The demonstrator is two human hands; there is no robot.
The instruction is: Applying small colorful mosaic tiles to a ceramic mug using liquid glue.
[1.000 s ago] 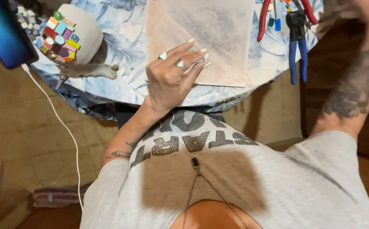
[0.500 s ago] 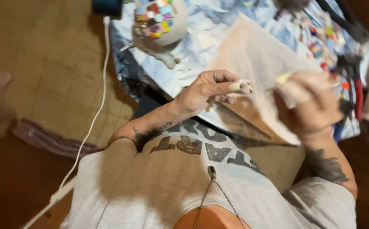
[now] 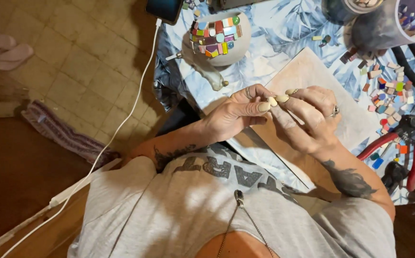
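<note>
Both hands meet above the board point(image 3: 312, 76) on the worktop point(image 3: 283, 28). Left hand point(image 3: 233, 114): fingers curled, tips pinched against those of the right hand point(image 3: 307, 117), also curled. Each grip is nearly closed; whether either holds anything cannot be told. Tiles point(image 3: 384, 91) and red pliers point(image 3: 408, 143) lie right of them, a bowl point(image 3: 217, 33) beyond.

Warm indoor light, uneven exposure, mostly sharp.
Brightest on the blue leaf-print tablecloth point(image 3: 283, 33) and pale floor tiles point(image 3: 73, 57) at far left; near-left corner falls into deep shadow. Dappled light on the grey shirt point(image 3: 193, 210). Slight softness at frame edges.
</note>
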